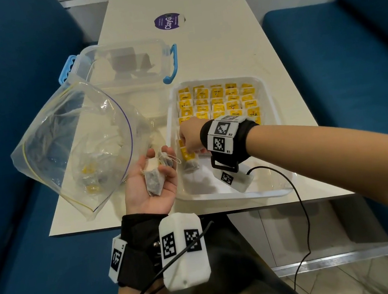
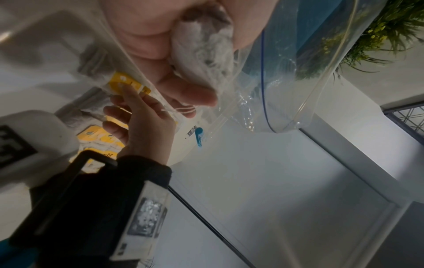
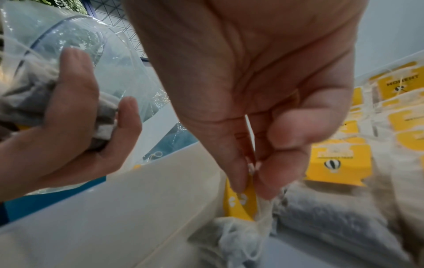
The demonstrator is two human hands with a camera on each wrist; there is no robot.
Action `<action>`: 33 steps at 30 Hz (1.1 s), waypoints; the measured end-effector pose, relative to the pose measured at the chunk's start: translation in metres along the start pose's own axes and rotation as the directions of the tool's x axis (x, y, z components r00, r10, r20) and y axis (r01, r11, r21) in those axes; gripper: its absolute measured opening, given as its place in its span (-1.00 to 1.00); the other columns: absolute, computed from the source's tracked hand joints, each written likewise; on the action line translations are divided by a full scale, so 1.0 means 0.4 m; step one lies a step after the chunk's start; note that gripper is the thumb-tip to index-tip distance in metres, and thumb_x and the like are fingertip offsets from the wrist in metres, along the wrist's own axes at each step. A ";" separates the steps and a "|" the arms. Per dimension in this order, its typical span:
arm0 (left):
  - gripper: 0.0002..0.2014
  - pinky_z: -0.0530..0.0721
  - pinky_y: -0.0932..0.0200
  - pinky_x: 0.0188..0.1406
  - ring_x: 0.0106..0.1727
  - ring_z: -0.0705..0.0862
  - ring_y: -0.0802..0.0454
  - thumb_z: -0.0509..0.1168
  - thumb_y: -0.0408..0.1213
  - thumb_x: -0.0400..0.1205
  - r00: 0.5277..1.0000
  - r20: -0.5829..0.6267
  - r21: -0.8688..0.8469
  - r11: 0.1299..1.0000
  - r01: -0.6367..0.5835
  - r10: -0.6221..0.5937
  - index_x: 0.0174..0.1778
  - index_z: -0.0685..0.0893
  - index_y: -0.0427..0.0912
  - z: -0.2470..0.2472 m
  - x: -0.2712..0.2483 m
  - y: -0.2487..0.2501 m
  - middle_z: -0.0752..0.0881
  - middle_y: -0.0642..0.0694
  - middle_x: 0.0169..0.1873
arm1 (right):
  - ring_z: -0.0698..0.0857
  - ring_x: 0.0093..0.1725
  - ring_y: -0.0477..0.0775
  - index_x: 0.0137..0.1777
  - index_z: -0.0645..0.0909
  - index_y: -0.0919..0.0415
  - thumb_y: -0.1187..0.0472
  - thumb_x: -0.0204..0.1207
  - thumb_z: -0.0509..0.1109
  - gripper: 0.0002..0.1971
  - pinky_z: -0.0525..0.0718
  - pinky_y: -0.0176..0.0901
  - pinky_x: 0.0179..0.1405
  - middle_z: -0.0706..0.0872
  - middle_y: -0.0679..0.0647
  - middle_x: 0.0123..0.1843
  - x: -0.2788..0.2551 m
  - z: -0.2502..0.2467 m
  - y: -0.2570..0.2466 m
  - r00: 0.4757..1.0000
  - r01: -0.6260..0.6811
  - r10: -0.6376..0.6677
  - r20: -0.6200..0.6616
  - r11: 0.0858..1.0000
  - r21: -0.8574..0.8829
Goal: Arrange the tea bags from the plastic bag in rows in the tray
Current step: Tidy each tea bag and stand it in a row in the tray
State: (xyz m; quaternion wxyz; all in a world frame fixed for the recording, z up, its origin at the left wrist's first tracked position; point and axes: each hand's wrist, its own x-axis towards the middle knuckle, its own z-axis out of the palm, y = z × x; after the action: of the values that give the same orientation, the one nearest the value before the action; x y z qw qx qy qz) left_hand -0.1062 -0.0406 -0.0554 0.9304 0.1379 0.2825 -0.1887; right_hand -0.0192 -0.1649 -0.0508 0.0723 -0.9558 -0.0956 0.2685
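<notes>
left hand (image 1: pixel 154 184): nearest the camera, palm up just left of the tray, fingers loosely cupped round a small bunch of spare tea bags (image 1: pixel 153 178) lying in the palm
right hand (image 1: pixel 190 136): over the tray's near-left part, thumb and fingertips (image 3: pixel 238 179) pinching the top of one tea bag (image 3: pixel 231 234), yellow tag beside it, bag touching or almost touching the tray floor
tray (image 1: pixel 235 197): white, on the tabletop (image 1: pixel 195 22); far half filled with neat rows of yellow-tagged tea bags (image 1: pixel 217 101), five across; a new row is started at the near-left; near part bare
plastic bag (image 1: pixel 73 148): left of the tray, open and crumpled, a few tea bags with yellow tags visible inside, count unclear
clear box (image 1: pixel 121 64): beyond the tray to its left, blue clips, some dark bags inside
progress: judged well past halfway; several rows done
left: finish the current row, place the spare tea bags, empty the plastic bag
</notes>
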 end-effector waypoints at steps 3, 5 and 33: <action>-0.74 0.56 0.39 -0.67 -0.22 0.70 -0.02 0.10 -0.16 0.69 1.000 0.004 0.003 1.000 -0.001 0.001 -0.22 0.56 -0.21 -0.003 0.000 0.002 0.71 -0.24 -0.24 | 0.51 -0.46 -0.04 0.10 0.66 0.39 0.38 0.52 0.33 -0.80 0.54 -0.31 -0.46 0.62 0.10 -0.29 0.004 -0.001 -0.001 1.000 -0.022 0.021 0.018 0.999 0.029; -0.74 0.56 0.39 -0.67 -0.26 0.71 -0.03 0.10 -0.15 0.69 1.000 0.008 0.004 1.000 0.002 -0.002 -0.22 0.56 -0.20 -0.004 0.000 0.003 0.72 -0.24 -0.24 | 0.62 -0.38 0.02 0.05 0.69 0.36 0.37 0.51 0.36 -0.84 0.63 -0.26 -0.35 0.70 0.11 -0.26 0.005 -0.002 0.001 0.998 -0.037 0.035 0.048 0.998 0.052; -0.54 0.68 0.31 -0.54 -0.53 0.72 0.06 0.09 -0.21 0.71 1.000 -0.001 0.175 0.984 0.027 -0.027 -0.40 0.72 -0.32 0.059 -0.017 -0.087 0.72 -0.15 -0.50 | 0.43 -0.27 -0.26 0.10 0.66 0.04 0.00 0.42 0.46 -0.72 0.55 -0.22 -0.12 0.45 -0.06 -0.10 -0.275 -0.053 0.019 0.831 0.498 -0.430 -0.353 0.858 0.127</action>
State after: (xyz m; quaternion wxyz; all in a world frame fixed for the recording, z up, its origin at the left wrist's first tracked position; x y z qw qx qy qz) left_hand -0.1154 -0.0783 -0.0378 0.9124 0.2148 0.2659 -0.2253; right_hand -0.0990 -0.1984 0.0205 0.2519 -0.9202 -0.2836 0.0966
